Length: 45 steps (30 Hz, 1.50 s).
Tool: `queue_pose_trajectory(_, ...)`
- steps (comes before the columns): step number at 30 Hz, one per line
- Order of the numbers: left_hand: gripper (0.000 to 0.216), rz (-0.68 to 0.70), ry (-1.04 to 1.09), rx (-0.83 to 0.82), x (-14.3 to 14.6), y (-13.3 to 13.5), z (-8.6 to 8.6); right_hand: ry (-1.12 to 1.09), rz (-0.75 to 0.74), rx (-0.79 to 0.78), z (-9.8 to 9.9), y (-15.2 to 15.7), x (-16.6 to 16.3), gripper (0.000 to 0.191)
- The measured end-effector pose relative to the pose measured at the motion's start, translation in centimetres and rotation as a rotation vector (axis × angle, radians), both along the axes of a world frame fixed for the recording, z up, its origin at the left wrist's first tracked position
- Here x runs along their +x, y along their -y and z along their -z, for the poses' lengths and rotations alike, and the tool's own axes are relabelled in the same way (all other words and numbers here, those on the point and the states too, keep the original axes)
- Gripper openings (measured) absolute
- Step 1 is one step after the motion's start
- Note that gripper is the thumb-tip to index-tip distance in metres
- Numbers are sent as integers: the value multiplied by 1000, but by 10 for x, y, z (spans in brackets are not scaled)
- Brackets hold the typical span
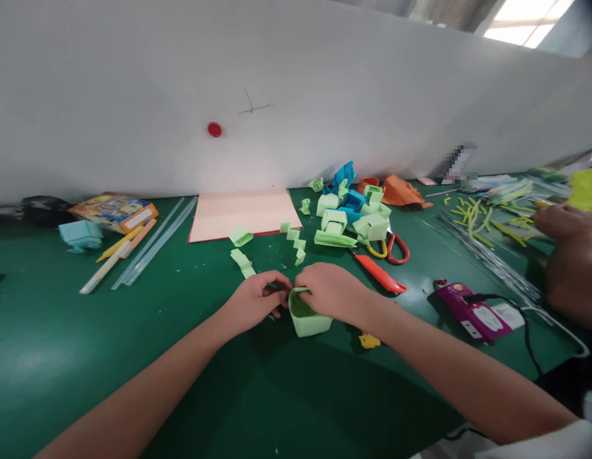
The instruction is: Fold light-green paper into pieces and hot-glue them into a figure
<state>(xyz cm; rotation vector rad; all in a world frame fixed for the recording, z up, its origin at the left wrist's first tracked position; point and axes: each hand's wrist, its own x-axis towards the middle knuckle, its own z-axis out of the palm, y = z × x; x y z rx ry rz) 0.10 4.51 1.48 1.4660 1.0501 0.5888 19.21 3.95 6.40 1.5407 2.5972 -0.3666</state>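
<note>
A small light green folded paper box [309,320] stands on the green table [85,357] in front of me. My right hand [330,291] is closed on the box's top rim. Just left of the box, my left hand [257,298] pinches with its fingers curled; a thin green paper strip seems to run from it to the rim. Loose green paper strips [243,261] lie just beyond my hands.
A pile of green, blue and orange folded paper pieces [353,213] lies behind, by a pink sheet [243,213]. An orange utility knife [379,273], scissors [396,247] and a purple glue gun [472,312] sit right. Sticks [133,252] lie left. Another person's hands [570,255] work at far right.
</note>
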Motion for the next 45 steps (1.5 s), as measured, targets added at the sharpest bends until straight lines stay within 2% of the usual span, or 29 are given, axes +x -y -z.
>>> queue_pose_trajectory(8,20,-10,-20,-4,-1,-1,1,-27,25,47,12,2,-5,20)
queue_pose_trajectory(17,27,5,-66,14,-2,-1,1,-31,70,20,9,3,-8,18)
queue_pose_trajectory(26,17,-76,-10,177,0,1,-3,-119,47,-12,-5,8,9,21)
queue_pose_trajectory(31,18,-66,-57,155,3,5,-7,-130,78,10,0,11,11,28)
queue_pose_trajectory(35,16,-66,-81,190,5,6,-7,-119,98,44,5,13,7,27)
queue_pose_trajectory(40,15,-75,-118,247,5,6,-8,-108,59,64,5,13,5,28)
queue_pose_trajectory(45,17,-77,-136,225,4,6,-7,-107,-1,86,5,13,5,26)
